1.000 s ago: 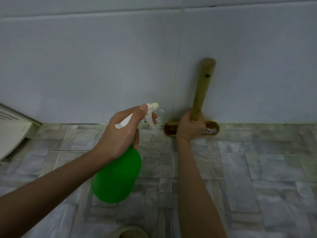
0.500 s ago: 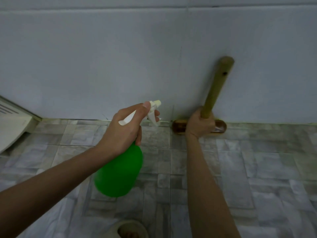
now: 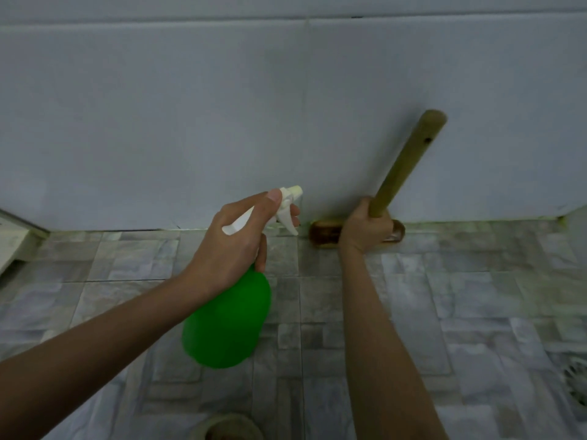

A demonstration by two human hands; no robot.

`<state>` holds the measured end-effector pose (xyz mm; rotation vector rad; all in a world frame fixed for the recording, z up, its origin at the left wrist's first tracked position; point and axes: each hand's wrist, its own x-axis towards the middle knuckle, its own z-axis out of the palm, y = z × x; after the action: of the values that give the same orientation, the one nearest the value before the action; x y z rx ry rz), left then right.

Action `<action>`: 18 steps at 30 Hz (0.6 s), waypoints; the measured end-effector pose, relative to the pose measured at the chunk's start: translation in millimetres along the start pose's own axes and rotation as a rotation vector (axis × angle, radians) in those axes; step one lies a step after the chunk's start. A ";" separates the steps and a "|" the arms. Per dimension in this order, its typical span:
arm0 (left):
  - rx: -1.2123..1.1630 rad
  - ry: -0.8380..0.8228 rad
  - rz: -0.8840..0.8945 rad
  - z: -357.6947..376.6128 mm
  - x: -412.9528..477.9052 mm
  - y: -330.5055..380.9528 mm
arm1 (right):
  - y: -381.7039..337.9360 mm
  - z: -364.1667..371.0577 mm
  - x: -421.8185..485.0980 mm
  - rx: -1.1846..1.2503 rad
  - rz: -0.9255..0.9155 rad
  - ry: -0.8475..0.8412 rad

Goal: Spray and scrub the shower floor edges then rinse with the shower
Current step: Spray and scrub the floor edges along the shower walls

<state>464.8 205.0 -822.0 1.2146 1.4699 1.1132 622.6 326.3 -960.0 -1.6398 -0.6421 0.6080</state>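
One floor drain (image 3: 577,385) right of brush (image 3: 404,168)

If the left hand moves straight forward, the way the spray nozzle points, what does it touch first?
Probably the pale grey wall just above the floor edge. The left hand holds the green plastic spray bottle, whose white nozzle aims there, left of the brown wooden brush head; depth is unclear.

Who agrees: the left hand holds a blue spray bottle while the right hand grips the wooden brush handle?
Wrong colour: the head view shows the spray bottle is green, not blue. The left hand holds it while the right hand grips the wooden brush handle.
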 end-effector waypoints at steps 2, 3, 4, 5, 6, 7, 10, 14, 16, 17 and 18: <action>-0.032 -0.006 -0.007 3.1 -1.5 0.5 | 5.9 -14.1 29.7 -0.023 -0.098 0.104; -0.047 -0.003 -0.005 4.3 -2.1 1.2 | 1.3 -26.8 50.0 -0.082 -0.086 0.209; -0.050 0.002 -0.001 5.1 -2.3 2.8 | 1.9 -36.8 72.7 -0.080 -0.069 0.272; -0.048 0.004 0.001 6.9 -2.6 3.4 | -1.5 -49.0 91.4 -0.062 -0.071 0.304; -0.050 0.000 0.006 8.3 -3.0 5.6 | -6.5 -57.7 103.3 -0.083 -0.058 0.321; -0.058 -0.009 0.016 9.3 -2.4 6.7 | -13.7 -60.8 106.4 -0.104 -0.046 0.314; -0.053 -0.037 0.028 14.7 -1.7 9.0 | -15.8 -65.0 111.0 -0.131 -0.081 0.218; -0.077 -0.061 0.040 26.3 -2.0 10.9 | -9.3 -82.0 116.4 -0.139 -0.090 -0.002; -0.083 -0.081 0.049 31.8 0.1 13.3 | -6.2 -87.9 117.1 -0.169 -0.126 -0.040; -0.083 -0.100 0.056 36.5 2.7 14.9 | -4.1 -89.5 116.9 -0.159 -0.131 -0.032; -0.083 -0.119 0.059 41.4 6.2 16.0 | -1.0 -89.3 116.5 -0.137 -0.140 -0.006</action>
<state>507.4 216.7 -814.7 1.2516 1.2937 1.1109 767.7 346.0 -950.2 -1.7039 -0.8099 0.4759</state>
